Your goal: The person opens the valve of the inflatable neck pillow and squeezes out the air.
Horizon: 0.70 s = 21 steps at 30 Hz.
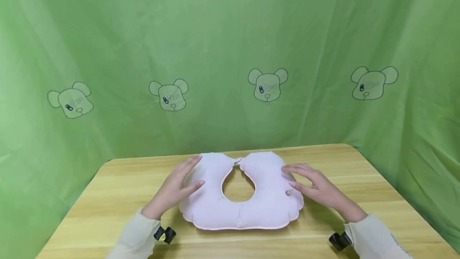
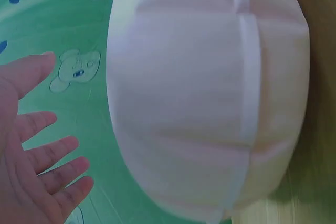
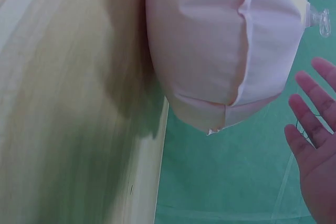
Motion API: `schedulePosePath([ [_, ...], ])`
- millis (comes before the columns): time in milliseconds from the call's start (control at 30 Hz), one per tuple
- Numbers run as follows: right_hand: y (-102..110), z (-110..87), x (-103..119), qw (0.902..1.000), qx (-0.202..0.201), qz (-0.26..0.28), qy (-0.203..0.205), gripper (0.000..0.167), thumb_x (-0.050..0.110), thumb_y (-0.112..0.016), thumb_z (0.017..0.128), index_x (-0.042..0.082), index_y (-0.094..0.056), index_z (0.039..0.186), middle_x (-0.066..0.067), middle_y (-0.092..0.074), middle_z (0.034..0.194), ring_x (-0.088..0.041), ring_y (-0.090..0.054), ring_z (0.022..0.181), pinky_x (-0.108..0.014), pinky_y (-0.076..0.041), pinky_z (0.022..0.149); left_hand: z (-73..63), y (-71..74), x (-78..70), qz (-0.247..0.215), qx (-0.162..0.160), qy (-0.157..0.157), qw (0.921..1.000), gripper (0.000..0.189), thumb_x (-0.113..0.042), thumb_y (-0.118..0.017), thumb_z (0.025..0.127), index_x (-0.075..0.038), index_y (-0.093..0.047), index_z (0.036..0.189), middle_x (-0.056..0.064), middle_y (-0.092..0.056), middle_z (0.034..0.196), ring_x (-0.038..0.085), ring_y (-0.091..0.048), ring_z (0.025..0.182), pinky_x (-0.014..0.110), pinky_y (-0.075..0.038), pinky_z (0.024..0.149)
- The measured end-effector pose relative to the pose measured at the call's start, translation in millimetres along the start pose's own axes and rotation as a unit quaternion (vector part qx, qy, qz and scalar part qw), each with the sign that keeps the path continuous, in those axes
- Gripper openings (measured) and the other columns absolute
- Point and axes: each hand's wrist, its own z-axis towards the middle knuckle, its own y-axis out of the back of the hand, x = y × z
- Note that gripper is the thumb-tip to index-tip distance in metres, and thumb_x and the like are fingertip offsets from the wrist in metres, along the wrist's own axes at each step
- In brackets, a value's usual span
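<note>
A pale pink inflatable neck pillow (image 1: 217, 216) lies on the wooden table, puffed out, its narrow opening towards the far edge. On its right lobe sits a clear air valve (image 3: 318, 22), its plug standing up in the right wrist view. My left hand (image 1: 177, 188) hovers at the pillow's left side, fingers spread and gently bent. In the left wrist view a gap shows between those fingers (image 2: 63, 148) and the pillow. Over the right side, close to the valve, is my right hand (image 1: 318, 186), fingers extended. The right wrist view shows them apart from the pillow.
The light wooden table (image 1: 118, 199) has its far edge just behind the pillow. A green curtain (image 1: 215, 31) printed with bear heads hangs behind and along both sides. Each cream sleeve has a small black camera (image 1: 339, 242) at the wrist.
</note>
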Motion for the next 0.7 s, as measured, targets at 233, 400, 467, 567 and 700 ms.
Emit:
schedulePosePath([
  [233,-0.1,-1.7,3.4,0.9998,0.008,0.02,-0.002,0.043,0.004,-0.071,0.08,0.008,-0.061,0.122,-0.007,-0.062,0.121,-0.007,-0.051,0.116,-0.012,-0.032,0.1,2.7,-14.6,-14.5,-0.023,0.019,-0.02,0.9993,0.069,-0.027,-0.069,0.085,-0.01,-0.037,0.145,0.012,-0.04,0.146,0.032,-0.038,0.133,0.05,-0.029,0.108],
  [400,-3.8,-5.0,1.1,0.9992,0.023,0.03,-0.011,0.045,0.012,-0.077,0.077,0.011,-0.063,0.12,-0.002,-0.063,0.118,-0.006,-0.053,0.112,-0.014,-0.037,0.097,3.9,-27.0,-26.3,-0.016,0.043,-0.057,0.9973,0.069,-0.029,-0.068,0.086,-0.008,-0.037,0.144,0.013,-0.041,0.145,0.028,-0.039,0.133,0.045,-0.03,0.109],
  [467,-3.8,-5.8,-0.1,0.9987,0.025,0.042,-0.01,0.045,0.012,-0.078,0.076,0.012,-0.064,0.119,0.0,-0.064,0.117,-0.005,-0.054,0.11,-0.012,-0.037,0.096,6.2,-31.7,-31.7,-0.021,0.047,-0.074,0.996,0.069,-0.029,-0.069,0.086,-0.006,-0.038,0.143,0.013,-0.042,0.145,0.028,-0.039,0.132,0.043,-0.03,0.109],
  [567,-2.3,-6.3,-1.5,0.9976,0.024,0.065,-0.004,0.044,0.009,-0.078,0.075,0.012,-0.065,0.117,0.0,-0.064,0.114,-0.005,-0.055,0.108,-0.011,-0.038,0.094,10.7,-39.8,-38.6,-0.032,0.054,-0.091,0.9939,0.069,-0.03,-0.068,0.086,-0.005,-0.038,0.143,0.012,-0.042,0.145,0.026,-0.039,0.133,0.041,-0.03,0.11],
  [700,-0.5,-7.5,-2.3,0.995,0.03,0.095,-0.008,0.039,0.005,-0.077,0.075,0.01,-0.066,0.112,0.0,-0.066,0.109,-0.007,-0.059,0.1,-0.014,-0.043,0.09,15.8,-50.1,-46.8,-0.042,0.075,-0.091,0.9921,0.069,-0.034,-0.066,0.087,-0.006,-0.037,0.144,0.01,-0.041,0.146,0.023,-0.037,0.134,0.039,-0.029,0.111],
])
